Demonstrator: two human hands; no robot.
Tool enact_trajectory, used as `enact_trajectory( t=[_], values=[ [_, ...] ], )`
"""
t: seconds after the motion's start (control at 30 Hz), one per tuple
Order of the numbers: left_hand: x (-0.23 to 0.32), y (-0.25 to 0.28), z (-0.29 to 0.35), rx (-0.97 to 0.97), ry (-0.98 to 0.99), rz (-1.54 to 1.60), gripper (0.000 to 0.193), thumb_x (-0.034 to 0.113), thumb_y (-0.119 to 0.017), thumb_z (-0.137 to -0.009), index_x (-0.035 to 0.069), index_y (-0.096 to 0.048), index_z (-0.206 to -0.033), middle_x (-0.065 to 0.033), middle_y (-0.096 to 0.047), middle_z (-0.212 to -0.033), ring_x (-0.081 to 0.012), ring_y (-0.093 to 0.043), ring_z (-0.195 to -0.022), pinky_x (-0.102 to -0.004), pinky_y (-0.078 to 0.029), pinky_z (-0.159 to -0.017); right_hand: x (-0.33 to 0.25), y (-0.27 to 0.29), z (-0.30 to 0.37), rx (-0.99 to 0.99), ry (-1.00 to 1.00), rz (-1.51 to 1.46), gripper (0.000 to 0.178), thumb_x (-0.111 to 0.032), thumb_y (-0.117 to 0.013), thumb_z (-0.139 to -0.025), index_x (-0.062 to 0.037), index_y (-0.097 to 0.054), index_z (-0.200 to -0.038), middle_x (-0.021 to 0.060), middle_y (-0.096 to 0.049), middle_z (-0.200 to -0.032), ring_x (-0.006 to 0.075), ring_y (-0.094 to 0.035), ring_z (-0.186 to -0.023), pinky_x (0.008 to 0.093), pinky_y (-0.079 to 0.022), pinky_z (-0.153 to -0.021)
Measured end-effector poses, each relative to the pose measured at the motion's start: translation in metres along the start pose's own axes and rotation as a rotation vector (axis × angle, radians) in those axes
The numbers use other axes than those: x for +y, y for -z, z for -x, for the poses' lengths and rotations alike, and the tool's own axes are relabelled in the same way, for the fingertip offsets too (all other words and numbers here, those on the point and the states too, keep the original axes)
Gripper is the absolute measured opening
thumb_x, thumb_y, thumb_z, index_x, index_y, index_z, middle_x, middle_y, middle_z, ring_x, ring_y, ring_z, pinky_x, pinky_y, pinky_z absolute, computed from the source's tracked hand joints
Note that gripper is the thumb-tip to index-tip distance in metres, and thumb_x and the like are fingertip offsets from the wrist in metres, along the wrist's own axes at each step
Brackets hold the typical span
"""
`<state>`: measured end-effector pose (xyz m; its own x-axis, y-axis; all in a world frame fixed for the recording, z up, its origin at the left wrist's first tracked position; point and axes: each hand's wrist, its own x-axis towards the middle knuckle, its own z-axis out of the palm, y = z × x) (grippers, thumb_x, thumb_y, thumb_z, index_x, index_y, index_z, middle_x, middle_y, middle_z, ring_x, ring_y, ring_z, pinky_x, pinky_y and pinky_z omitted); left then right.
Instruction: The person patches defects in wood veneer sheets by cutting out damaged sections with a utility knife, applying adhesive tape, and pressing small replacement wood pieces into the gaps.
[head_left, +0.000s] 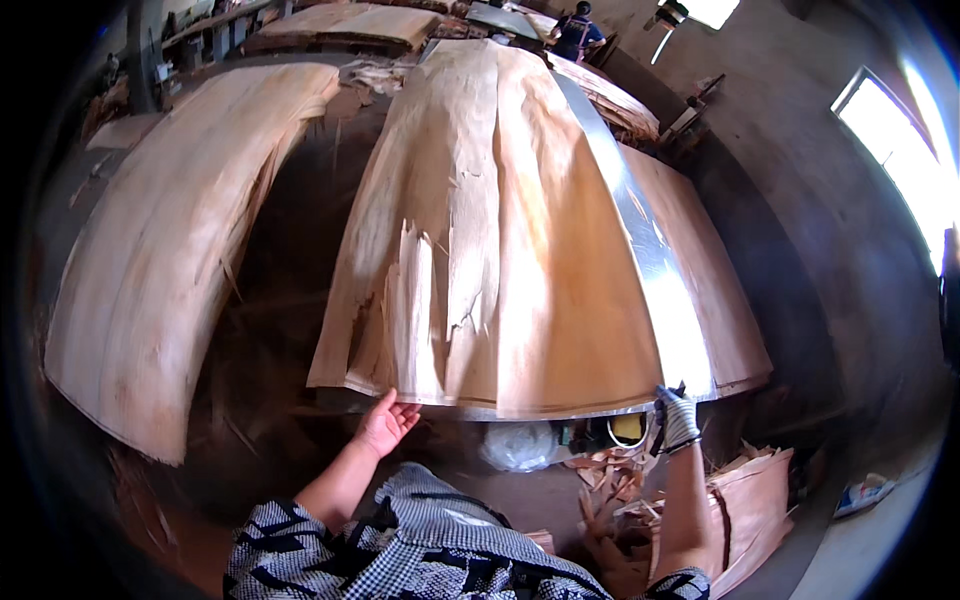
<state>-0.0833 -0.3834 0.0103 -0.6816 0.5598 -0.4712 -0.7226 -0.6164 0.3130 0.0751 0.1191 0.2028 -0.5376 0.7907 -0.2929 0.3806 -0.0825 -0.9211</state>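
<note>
The single head camera looked steeply down and forward from above the person's chest, close over the near edge of the bench [560, 411]. Its fisheye view bent the straight edges and reached the far wall.

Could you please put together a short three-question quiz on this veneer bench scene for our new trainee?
1. True or false: the right hand wears a light work glove, while the left hand is bare.
2. Which part of the top veneer sheet is badly torn? A) the near left part B) the far right corner C) none of it
3. Fill in: the long shiny metal straightedge lies along the sheet's ____ side.

Key
1. True.
2. A: splits and ragged flaps show at the near left, above the left hand at the sheet's near edge.
3. Right; the gloved hand is at its near end.
</note>
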Motion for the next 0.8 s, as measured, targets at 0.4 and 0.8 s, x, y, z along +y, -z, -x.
enact_trajectory(
  t=[0.4,0.8],
  values=[
    [-0.049,0.021,-0.032,0.283,-0.287,0.084,0.056,0.046,-0.056,-0.092,0.009,-0.046,-0.133,-0.0073,-0.057,-0.128,-0.0254,-0.053,-0.12,-0.0408,-0.042,-0.1,0.068,0.063,-0.134,-0.094,-0.091,0.099,0.022,-0.022,-0.072,-0.082,-0.0085,-0.057,-0.09,0.005,-0.057,-0.059,0.0144,-0.047,-0.04,0.028,-0.037,-0.037],
    [-0.058,0.035,-0.034,0.66,-0.699,0.006,0.054,0.031,-0.067,-0.085,0.01,-0.047,-0.13,-0.009,-0.051,-0.131,-0.0245,-0.048,-0.123,-0.043,-0.038,-0.103,0.16,0.122,-0.182,0.123,0.364,0.428,0.03,-0.017,-0.073,-0.077,-0.001,-0.053,-0.061,0.0033,-0.049,-0.052,0.0097,-0.04,-0.05,0.0313,-0.038,-0.049]
  ],
)
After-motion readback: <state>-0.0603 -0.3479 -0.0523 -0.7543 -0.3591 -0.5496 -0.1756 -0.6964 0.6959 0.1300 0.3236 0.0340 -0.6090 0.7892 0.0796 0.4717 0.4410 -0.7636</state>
